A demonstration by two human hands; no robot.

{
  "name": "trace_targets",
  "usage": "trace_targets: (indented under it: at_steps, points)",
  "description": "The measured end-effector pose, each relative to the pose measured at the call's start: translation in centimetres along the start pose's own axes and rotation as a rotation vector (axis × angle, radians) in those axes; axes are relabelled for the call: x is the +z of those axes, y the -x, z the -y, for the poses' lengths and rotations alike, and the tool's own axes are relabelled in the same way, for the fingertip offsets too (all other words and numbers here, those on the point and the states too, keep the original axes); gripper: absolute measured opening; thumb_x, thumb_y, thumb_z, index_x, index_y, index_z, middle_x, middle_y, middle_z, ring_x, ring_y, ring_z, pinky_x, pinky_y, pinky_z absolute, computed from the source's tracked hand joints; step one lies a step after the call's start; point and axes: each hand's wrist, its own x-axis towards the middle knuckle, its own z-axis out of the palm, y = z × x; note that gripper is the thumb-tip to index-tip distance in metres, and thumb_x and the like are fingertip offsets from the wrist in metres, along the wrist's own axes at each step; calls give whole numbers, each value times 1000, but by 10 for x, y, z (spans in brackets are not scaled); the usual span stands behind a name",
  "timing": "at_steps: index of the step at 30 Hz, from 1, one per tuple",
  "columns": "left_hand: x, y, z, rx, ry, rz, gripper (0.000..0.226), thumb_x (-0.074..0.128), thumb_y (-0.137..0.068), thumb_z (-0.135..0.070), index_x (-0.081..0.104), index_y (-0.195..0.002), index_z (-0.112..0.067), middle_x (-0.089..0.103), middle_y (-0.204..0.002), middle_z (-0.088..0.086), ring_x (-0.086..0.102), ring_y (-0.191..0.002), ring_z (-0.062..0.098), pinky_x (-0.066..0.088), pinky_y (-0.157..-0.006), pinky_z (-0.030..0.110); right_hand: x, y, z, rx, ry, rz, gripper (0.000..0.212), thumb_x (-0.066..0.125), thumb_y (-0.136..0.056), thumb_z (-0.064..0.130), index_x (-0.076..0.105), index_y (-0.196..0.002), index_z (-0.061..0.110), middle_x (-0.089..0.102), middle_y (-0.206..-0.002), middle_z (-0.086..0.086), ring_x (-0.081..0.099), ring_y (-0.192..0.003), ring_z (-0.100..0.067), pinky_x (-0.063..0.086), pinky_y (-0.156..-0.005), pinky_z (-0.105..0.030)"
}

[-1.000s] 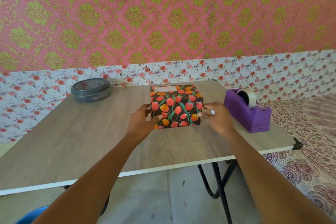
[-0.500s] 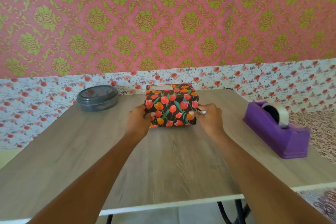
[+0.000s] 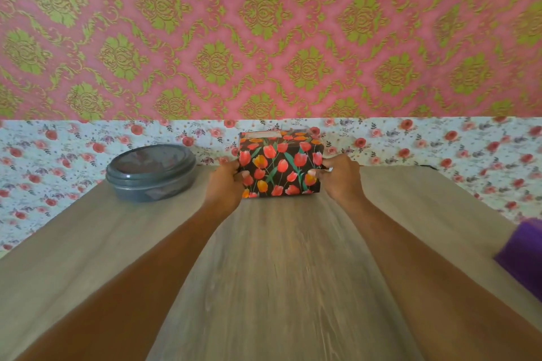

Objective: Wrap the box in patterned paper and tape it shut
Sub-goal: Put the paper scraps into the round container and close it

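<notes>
A box (image 3: 280, 165) wrapped in black paper with red and orange tulips stands near the far edge of the wooden table (image 3: 278, 272). A pale strip shows along its top back edge. My left hand (image 3: 225, 184) grips the box's left side, thumb on the front face. My right hand (image 3: 338, 177) grips the right side, thumb curled onto the front corner. Only a blurred corner of the purple tape dispenser (image 3: 523, 255) shows at the right edge.
A round grey lidded container (image 3: 151, 171) sits on the table at the far left. A wall with floral and pink-green patterned paper rises right behind the table.
Both hands closed on the box's sides and pushed it farther back on the table. The view shifted, and the purple dispenser slid almost out of view to the right.
</notes>
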Motion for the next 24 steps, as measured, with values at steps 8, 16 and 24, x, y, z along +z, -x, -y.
trace_targets:
  at_steps: [8,16,24]
  points:
    - [12,-29,13,-25,2,-68,25,43,-106,-6,67,-105,-10,69,-101,1,64,-91,18,51,-71,28,31,-25,-19,64,-63,-42,27,78,-88,16,61,-69,7,54,-62,3,48,-56,-9,37,-61,-22]
    - [15,-15,-1,-86,-65,-108,22,45,-105,-12,60,-118,-3,68,-104,10,60,-82,17,36,-54,19,12,-3,-5,140,-87,-27,41,72,-93,21,67,-130,3,72,-121,-14,69,-103,-26,45,-85,-21]
    - [-5,72,-45,70,-8,-146,21,60,-97,-9,63,-118,-12,66,-111,3,63,-104,20,54,-86,34,-39,68,49,441,-719,114,22,49,-81,0,71,-86,1,58,-62,-2,46,-60,-15,36,-61,-28]
